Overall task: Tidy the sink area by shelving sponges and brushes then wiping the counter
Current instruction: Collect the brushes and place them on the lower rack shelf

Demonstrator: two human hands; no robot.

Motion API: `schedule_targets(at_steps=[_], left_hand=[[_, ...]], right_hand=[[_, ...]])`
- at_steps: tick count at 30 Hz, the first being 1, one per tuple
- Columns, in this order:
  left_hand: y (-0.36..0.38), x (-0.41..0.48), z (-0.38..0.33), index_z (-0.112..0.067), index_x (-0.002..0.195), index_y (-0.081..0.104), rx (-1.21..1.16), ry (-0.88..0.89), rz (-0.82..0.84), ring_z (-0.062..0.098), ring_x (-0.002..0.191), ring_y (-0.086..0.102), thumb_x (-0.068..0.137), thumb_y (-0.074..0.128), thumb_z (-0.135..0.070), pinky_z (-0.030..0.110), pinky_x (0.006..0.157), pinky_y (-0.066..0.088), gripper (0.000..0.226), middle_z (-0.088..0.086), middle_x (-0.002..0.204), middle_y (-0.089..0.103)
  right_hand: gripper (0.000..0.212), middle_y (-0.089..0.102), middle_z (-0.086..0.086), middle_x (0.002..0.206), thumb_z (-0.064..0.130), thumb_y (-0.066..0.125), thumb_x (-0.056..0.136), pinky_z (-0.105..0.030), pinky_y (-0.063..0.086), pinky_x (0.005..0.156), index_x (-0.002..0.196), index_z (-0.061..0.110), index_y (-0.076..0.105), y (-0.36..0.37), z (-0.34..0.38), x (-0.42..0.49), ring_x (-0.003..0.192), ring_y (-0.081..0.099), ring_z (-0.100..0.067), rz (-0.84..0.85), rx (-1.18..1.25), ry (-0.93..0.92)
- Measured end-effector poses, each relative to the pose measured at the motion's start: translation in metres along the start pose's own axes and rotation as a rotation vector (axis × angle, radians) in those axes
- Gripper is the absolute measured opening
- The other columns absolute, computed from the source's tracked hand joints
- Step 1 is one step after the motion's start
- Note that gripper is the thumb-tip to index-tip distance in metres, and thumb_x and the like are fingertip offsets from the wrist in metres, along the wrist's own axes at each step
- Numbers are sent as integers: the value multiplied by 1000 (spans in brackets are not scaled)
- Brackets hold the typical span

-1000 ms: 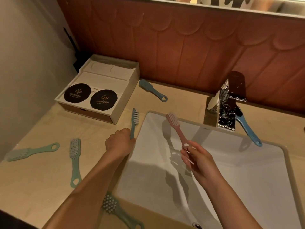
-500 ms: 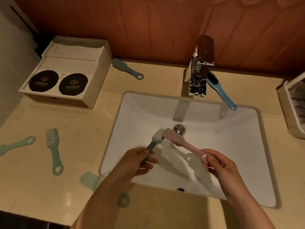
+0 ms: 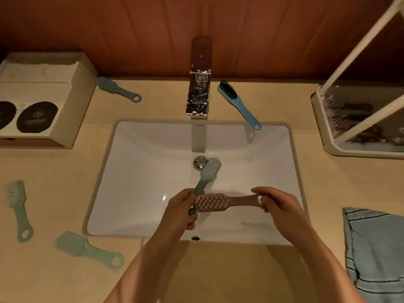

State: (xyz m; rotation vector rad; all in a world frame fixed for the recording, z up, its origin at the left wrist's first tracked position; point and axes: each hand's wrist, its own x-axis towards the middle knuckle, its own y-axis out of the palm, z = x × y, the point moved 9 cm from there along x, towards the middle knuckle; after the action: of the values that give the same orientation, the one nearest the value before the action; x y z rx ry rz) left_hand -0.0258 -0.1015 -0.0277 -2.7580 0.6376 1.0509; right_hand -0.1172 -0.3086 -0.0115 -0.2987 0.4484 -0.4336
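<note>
Turned crosswise: pink brush (image 3: 218,202) | left hand (image 3: 179,213) grips green brush (image 3: 206,174) | right hand (image 3: 279,204) grips pink brush handle

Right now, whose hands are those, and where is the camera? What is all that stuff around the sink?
Those are a person's two bare hands; there is no machine. The camera sits on the person's head and looks down, so you see what they see. The left hand holds a green brush. The right hand holds a pink brush. Both are over the white sink. On the counter lie a left brush, a front brush, a back brush and a blue brush beside the tap. A box stands left, a rack right, with a towel nearer you.
</note>
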Motion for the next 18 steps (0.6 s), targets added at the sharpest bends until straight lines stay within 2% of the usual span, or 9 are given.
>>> schedule_targets(at_steps=[4,8,10,12,14,16,18], left_hand=[[28,-8,-10,-9,83,57,8,55,-56,7,40,25,96,34,-16,20,40,20,27,1,58,29],[61,-17,-17,-11,83,58,112,148,-21,3,43,33,98,37,-27,18,41,26,30,-5,57,38],[77,-21,-20,-10,90,60,144,202,-12,2,45,35,96,43,-24,17,42,28,23,-9,56,42],[91,-24,-19,-10,89,60,151,233,-21,2,45,34,96,45,-23,16,42,28,20,-14,52,43],[104,-26,-20,-9,87,59,158,261,-40,3,45,33,95,47,-22,16,42,27,20,-16,48,42],[115,-29,-21,-10,86,59,180,292,-50,3,44,33,95,47,-22,15,42,27,19,-16,46,42],[132,-32,-22,-14,85,59,187,313,-41,2,43,34,96,47,-22,14,42,29,17,-16,46,46]], right_hand=[[38,64,12,75,4,47,92,-13,44,67,89,37,64,-30,2,-5,71,58,3,-53,-77,-42],[31,66,4,90,9,48,93,-13,42,70,97,35,64,-53,-1,-9,82,60,-5,-62,-139,-51],[27,68,-2,98,10,51,92,-19,43,76,105,29,66,-65,-4,-11,91,61,-16,-90,-206,-53],[24,69,-5,108,16,54,92,-32,43,86,112,21,67,-77,0,-12,102,60,-23,-178,-454,-117],[27,70,-4,110,26,54,88,-42,41,93,109,18,69,-83,12,-16,103,61,-28,-241,-697,-240],[33,70,-1,110,34,51,84,-44,34,99,108,20,69,-77,21,-20,103,63,-25,-175,-711,-348],[42,67,4,116,45,43,86,-39,21,106,114,24,65,-72,24,-26,108,61,-17,-36,-652,-388]])
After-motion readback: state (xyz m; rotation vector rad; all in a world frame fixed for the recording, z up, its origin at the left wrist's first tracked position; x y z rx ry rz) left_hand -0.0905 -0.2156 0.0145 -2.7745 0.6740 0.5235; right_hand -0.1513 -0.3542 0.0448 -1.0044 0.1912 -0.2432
